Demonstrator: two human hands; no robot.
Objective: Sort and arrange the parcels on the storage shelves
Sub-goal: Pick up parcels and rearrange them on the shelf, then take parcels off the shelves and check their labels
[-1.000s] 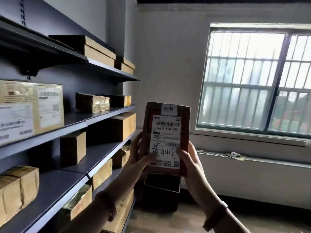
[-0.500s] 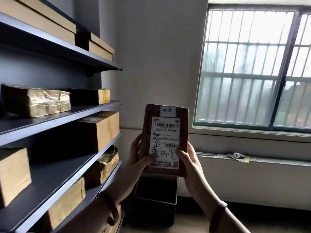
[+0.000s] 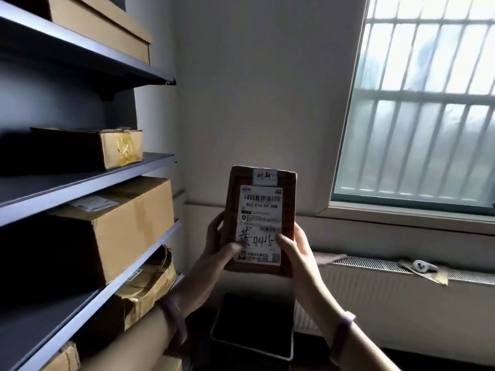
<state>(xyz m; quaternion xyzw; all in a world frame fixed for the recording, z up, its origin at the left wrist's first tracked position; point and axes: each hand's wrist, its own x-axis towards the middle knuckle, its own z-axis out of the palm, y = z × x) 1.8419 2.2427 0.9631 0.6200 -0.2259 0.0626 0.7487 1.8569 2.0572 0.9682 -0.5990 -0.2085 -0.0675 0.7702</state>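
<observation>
Both hands hold one small brown parcel (image 3: 261, 220) upright in the air, label to the camera, just off the right end of the shelves (image 3: 80, 188). The left hand (image 3: 217, 247) clamps its left long edge, thumb across the label's lower corner. The right hand (image 3: 297, 253) clamps the right edge likewise. The fingers behind are mostly hidden, probably curled round the back. It looks a stiff, flat, light carton with a possibly slick label, so the bare cardboard edges are the best place to grip. A dark bin (image 3: 251, 325) sits below. A large box (image 3: 134, 226) fills one shelf's right end. Beyond are a radiator (image 3: 375, 290) and a barred window (image 3: 417, 129).
</observation>
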